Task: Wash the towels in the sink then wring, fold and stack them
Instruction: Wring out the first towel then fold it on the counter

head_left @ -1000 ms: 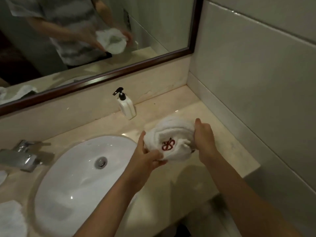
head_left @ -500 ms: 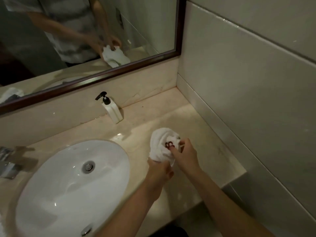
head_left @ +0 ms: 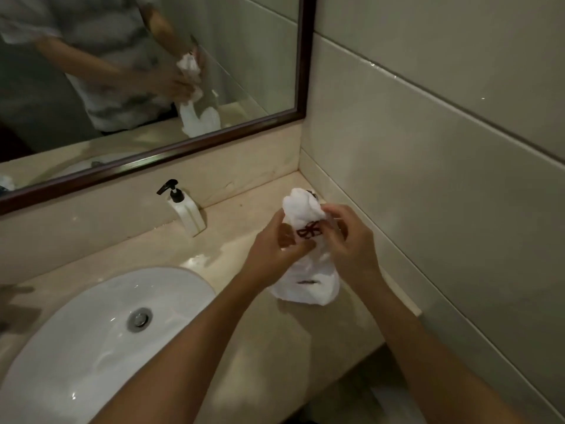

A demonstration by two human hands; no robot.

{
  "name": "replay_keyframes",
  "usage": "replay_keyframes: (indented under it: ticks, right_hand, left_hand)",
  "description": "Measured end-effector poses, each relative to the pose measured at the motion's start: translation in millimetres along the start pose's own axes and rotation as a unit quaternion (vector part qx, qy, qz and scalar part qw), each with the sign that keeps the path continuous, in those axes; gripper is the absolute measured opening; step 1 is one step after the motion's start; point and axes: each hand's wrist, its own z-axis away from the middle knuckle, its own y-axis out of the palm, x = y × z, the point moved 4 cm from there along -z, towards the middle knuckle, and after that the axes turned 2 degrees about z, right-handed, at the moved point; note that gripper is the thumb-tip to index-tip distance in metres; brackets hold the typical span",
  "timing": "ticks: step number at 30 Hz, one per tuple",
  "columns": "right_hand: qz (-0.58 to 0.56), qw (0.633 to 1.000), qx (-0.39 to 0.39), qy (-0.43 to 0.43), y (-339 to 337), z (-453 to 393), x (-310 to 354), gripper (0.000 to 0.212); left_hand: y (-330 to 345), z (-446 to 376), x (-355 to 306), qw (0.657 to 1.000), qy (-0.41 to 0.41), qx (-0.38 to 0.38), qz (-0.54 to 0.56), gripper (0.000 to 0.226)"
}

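Towel (head_left: 304, 215): soft white terry cloth. Sink (head_left: 76, 347): glossy ceramic, metal drain (head_left: 139, 319). Worktop (head_left: 232, 258): polished stone. Mirror frame (head_left: 302, 71): dark wood.

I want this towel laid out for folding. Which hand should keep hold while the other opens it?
Probably the left hand: it grips the towel round the middle. The right hand only pinches the top near the red emblem, so its fingers could shift more easily.
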Motion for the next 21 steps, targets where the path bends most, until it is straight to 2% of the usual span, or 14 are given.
replay_keyframes:
  ticks: [2, 4, 6, 7, 9, 10, 14, 17, 21]
  right_hand:
    - [-0.029, 0.998, 0.021, 0.058, -5.3, -15.1, 7.2, 0.019]
    - [-0.086, 0.984, 0.055, 0.144, -6.0, -22.9, 10.9, 0.027]
    - [-0.185, 0.954, 0.112, 0.207, -3.5, -24.1, 13.8, 0.038]
    - [-0.224, 0.941, 0.139, 0.213, -2.7, -24.7, 18.0, 0.033]
    - [-0.251, 0.937, 0.152, 0.19, -5.9, -30.3, 27.7, 0.021]
    - [-0.245, 0.945, 0.141, 0.168, -9.2, -36.6, 31.9, 0.023]
    - [-0.219, 0.965, 0.102, 0.098, -25.6, -62.5, 49.4, 0.046]
    - [-0.2, 0.966, 0.161, 0.042, -27.7, -74.2, 71.5, 0.043]
    - [-0.216, 0.967, 0.128, 0.041, -38.3, -97.1, 85.2, 0.029]
  left_hand:
    - [-5.8, -6.3, -21.6, 0.999, 0.023, -0.021, -0.008, 0.042]
    - [-12.5, -13.0, -39.5, 0.996, 0.005, -0.046, 0.08, 0.029]
    - [-18.5, -17.4, -53.4, 0.984, -0.028, -0.043, 0.173, 0.024]
    - [-21.6, -20.5, -59.5, 0.981, -0.036, -0.042, 0.188, 0.027]
    - [-31.5, -22.3, -69.9, 0.983, -0.025, -0.062, 0.168, 0.033]
    - [-36.6, -21.8, -75.7, 0.985, -0.01, -0.073, 0.155, 0.033]
    - [-53.3, -20.1, -95.4, 0.974, 0.048, -0.11, 0.191, 0.021]
    - [-61.0, -25.0, -112.0, 0.966, 0.078, -0.095, 0.227, 0.028]
    - [-77.1, -33.0, -132.5, 0.969, 0.128, -0.053, 0.203, 0.034]
